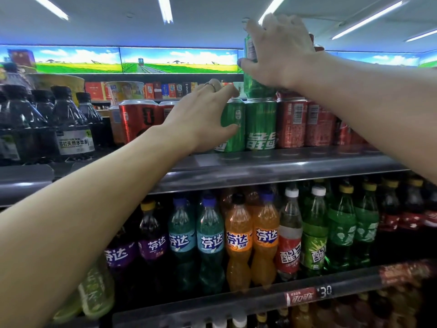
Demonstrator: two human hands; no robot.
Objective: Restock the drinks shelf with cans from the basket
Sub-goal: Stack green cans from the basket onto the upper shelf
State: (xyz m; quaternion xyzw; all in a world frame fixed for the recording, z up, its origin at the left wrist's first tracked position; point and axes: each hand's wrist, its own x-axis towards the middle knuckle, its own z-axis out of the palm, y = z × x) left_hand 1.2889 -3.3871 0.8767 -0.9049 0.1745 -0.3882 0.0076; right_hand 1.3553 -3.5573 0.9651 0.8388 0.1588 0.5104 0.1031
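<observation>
The left hand is wrapped round a green can standing on the top shelf. The right hand, up at 1 o'clock, grips another green can stacked on a can below it. Cans are stiff but smooth and likely heavy when full, so holding round the middle seems best. The basket is not in view. Orange bottles lower down read "芬达", and a price tag at 5 o'clock shows "30"
</observation>
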